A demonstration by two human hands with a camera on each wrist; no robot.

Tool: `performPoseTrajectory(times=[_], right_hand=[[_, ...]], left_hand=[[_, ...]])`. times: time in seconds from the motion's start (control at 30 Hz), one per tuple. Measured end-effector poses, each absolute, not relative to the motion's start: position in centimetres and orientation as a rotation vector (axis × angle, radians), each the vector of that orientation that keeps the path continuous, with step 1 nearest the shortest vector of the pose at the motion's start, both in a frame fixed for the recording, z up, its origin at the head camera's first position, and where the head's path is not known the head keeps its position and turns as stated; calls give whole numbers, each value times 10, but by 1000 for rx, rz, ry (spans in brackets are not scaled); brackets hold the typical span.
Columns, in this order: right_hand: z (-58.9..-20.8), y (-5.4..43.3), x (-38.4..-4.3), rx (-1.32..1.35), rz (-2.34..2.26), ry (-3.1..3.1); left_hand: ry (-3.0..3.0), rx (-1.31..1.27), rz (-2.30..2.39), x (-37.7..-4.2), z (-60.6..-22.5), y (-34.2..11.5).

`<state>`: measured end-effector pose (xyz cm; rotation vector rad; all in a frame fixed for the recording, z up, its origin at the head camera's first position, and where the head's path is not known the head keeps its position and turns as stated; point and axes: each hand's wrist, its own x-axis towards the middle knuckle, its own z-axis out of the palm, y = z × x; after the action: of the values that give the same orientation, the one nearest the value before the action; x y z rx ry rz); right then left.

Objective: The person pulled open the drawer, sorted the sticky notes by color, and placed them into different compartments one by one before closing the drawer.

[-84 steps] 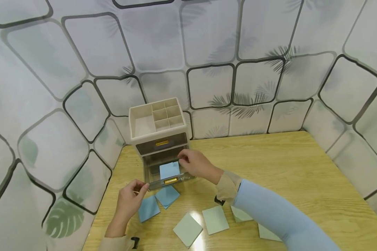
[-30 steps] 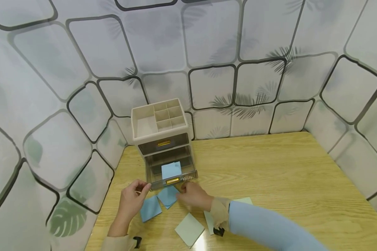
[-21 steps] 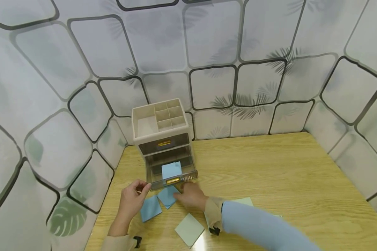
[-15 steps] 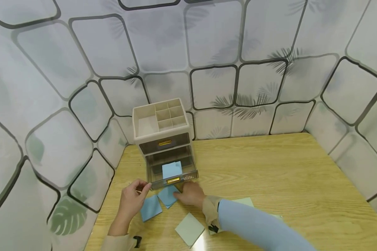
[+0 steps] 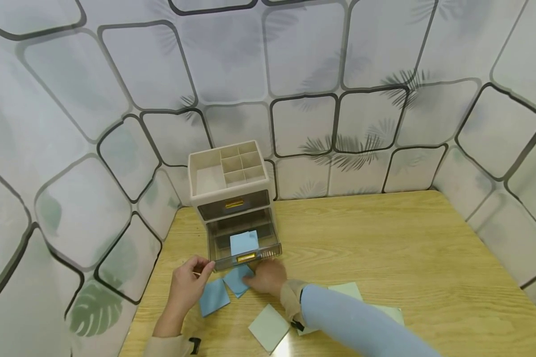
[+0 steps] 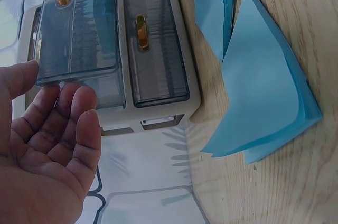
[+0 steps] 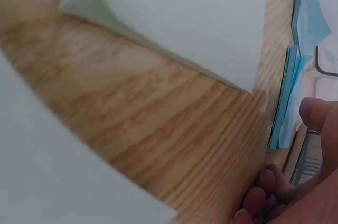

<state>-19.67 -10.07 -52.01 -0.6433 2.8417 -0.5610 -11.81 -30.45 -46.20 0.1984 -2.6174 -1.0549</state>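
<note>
My left hand (image 5: pixel 188 282) pinches the left front corner of the pulled-out lower drawer (image 5: pixel 225 263), thumb on one side and fingertips on the other, as the left wrist view shows. A light blue sticky-note pad (image 5: pixel 243 242) lies inside that drawer. My right hand (image 5: pixel 268 276) is low over the table before the drawer, its thumb (image 7: pixel 316 113) at the edge of a blue sticky-note pad (image 5: pixel 236 280). In the right wrist view, thumb and fingers stand apart around the pad's near end. Another blue sticky-note pad (image 6: pixel 261 84) lies to the left of it.
The drawer belongs to a white desktop organizer (image 5: pixel 228 181) with a shut upper drawer (image 5: pixel 214 208) and a divided top tray. Pale green sticky-note pads (image 5: pixel 269 327) lie on the wooden table (image 5: pixel 362 238), some partly under my right sleeve. Patterned walls stand behind and beside it.
My right hand has come out of the drawer, down to the blue sticky-note pad in front, and shifted slightly left. My left hand stays on the drawer corner.
</note>
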Motion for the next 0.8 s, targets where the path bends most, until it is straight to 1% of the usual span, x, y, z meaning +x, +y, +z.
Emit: performPoseTrajectory(times=[0.3, 0.57, 0.8], right_hand=[[-534, -111, -199, -573, -528, 2853], [-533, -113, -192, -647, -333, 2958], [-528, -114, -189, -689, -330, 2970]], left_hand=[[-2611, 194, -1069, -118, -462, -305], [-2614, 189, -1065, -118, -462, -303], [-2615, 196, -1052, -118, -461, -303]])
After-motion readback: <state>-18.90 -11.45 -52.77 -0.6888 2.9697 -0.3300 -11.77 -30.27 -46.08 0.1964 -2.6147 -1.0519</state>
